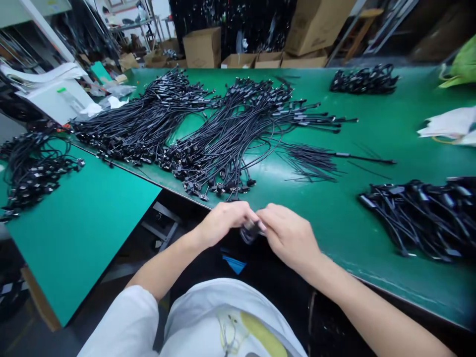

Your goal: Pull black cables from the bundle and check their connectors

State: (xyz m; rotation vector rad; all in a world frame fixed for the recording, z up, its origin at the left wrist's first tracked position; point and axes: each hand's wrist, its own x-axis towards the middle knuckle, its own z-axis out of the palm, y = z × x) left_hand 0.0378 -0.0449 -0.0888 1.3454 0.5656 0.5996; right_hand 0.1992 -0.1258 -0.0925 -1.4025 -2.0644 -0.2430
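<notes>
In front of my body, at the table's near edge, my left hand (225, 220) and my right hand (288, 233) meet with fingers closed. Pinched between them is a small bundled black cable (250, 232), partly hidden by my fingers and a little blurred. Just beyond my hands, a pile of loose black cables (238, 129) lies with its connector ends toward me. Right of that pile rest several thin black ties (314, 161), with one straight black cable (366, 158) across them.
Another cable pile (137, 116) lies further left. Bundled cables lie at the right (427, 213) and far right back (364, 79). A lower green board (85, 223) at left bears more cables (35, 173). Cardboard boxes (203, 47) stand behind the green table (386, 124).
</notes>
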